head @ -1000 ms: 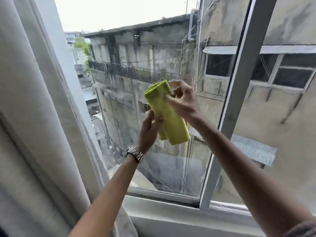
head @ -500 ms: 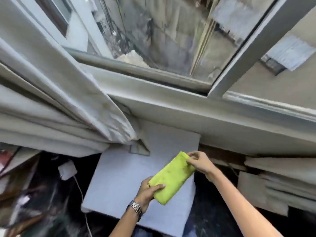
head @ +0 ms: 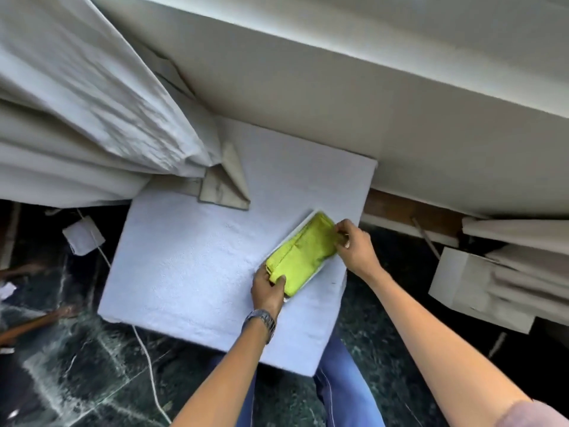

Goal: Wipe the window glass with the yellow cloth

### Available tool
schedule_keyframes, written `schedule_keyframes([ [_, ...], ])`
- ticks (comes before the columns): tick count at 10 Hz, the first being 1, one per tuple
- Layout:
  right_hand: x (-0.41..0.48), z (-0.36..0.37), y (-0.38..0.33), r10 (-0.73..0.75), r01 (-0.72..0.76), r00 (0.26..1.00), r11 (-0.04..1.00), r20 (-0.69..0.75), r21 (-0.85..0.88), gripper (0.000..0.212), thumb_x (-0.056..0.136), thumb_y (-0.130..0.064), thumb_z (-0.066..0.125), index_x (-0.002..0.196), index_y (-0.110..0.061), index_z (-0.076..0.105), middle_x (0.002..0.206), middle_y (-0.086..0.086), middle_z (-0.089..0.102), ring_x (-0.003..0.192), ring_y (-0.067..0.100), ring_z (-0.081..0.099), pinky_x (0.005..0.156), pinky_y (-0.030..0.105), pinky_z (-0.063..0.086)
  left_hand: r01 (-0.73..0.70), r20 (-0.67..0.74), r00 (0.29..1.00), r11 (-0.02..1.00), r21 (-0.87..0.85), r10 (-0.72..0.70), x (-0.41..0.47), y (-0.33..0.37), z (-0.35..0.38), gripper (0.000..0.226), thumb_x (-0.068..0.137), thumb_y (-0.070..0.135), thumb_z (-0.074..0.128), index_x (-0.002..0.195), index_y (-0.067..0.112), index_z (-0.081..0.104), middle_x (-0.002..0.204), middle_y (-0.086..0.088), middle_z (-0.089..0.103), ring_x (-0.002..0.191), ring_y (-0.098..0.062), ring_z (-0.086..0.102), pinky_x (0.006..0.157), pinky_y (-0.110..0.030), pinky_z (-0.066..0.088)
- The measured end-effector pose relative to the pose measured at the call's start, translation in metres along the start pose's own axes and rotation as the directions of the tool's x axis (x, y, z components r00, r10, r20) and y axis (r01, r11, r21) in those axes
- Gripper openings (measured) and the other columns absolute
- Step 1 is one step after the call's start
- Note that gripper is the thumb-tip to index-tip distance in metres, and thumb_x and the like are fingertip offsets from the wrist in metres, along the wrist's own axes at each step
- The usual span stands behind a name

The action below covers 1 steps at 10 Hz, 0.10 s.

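The folded yellow cloth lies in a shallow white tray on a white towel-covered stool or block. My left hand, with a metal watch on its wrist, pinches the cloth's near end. My right hand grips the cloth's far end with its fingertips. The window glass is out of view; only the white sill and wall below it show at the top.
A pale curtain bunches at the left, its hem resting on the block. A white cable and adapter lie on the dark marble floor. Stacked white boards sit at the right. My jeans-clad legs stand behind the block.
The view swung down from the window to the block below. Both hands carried the cloth down from in front of the glass and now hold it in the tray.
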State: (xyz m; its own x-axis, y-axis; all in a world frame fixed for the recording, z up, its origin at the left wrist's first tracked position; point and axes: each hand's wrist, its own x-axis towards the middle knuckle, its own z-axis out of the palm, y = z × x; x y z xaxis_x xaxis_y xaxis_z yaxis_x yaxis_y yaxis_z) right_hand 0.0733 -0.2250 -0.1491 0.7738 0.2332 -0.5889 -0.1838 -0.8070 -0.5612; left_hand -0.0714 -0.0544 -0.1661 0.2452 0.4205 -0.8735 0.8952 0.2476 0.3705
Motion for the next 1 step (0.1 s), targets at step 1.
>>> schedule_keyframes([
  [1,-0.0262,-0.0058,-0.0156,-0.043,0.050,0.998,0.979,0.037,-0.198,0.044,0.085,0.003,0.064,0.129,0.004,0.057,0.135,0.026,0.058,0.124,0.044,0.054,0.104,0.049,0.047,0.027,-0.097,0.995,0.999,-0.020,-0.029,-0.0297,0.0183,-0.0074,0.059,0.091,0.003,0.067,0.144,0.004,0.041,0.148,-0.020,0.052,0.132,-0.033,0.056,0.104,-0.032,0.046],
])
